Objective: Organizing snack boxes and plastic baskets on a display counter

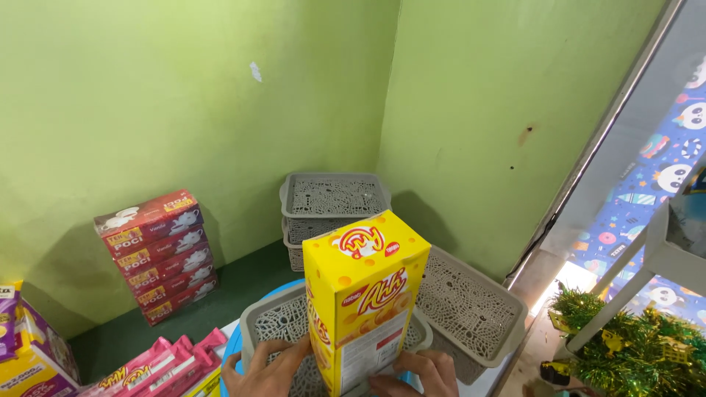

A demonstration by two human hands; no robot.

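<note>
Two hands are steadying one tall yellow snack box (365, 298), which is standing upright in the nearest grey basket (259, 317). The left hand (266, 369) is pressing against the box's lower left side, fingers curled around it; the right hand (421, 371) is clasping the lower right edge, thumb in front. Doing this well, I'd judge, means keeping both grips low and even so the box isn't tipping, and keeping it square to the basket's walls. More grey baskets (334, 197) are stacked behind.
</note>
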